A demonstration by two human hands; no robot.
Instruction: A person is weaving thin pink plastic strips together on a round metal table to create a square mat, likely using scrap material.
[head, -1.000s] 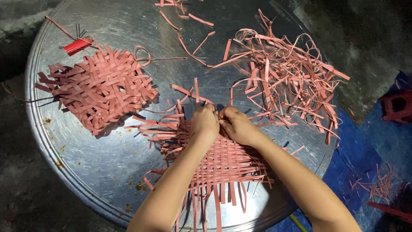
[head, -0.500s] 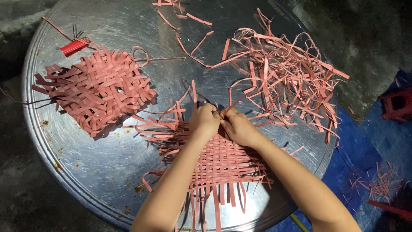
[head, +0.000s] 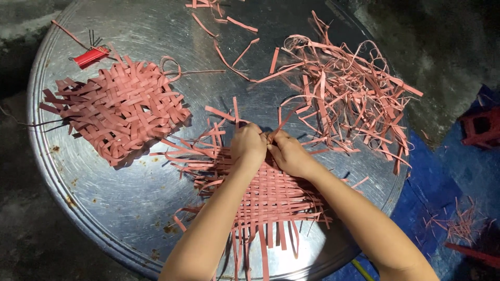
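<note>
A half-woven mat of thin pink strips (head: 271, 200) lies on a round metal tray (head: 156, 208), its loose ends sticking out on all sides. My left hand (head: 249, 145) and my right hand (head: 288, 152) rest side by side on the mat's far edge, fingers curled and pinching strips there. A single pink strip (head: 281, 125) rises between the two hands. The fingertips are hidden under the knuckles.
A woven pink mat (head: 117, 109) lies at the tray's left, with a small red tool (head: 89, 55) beyond it. A tangled heap of loose pink strips (head: 349, 93) fills the right side. A blue sheet (head: 432, 192) and a red stool (head: 482, 127) lie off the tray at right.
Both hands have stayed at the mat's far edge, working the strips with small finger movements. The view has shifted slightly.
</note>
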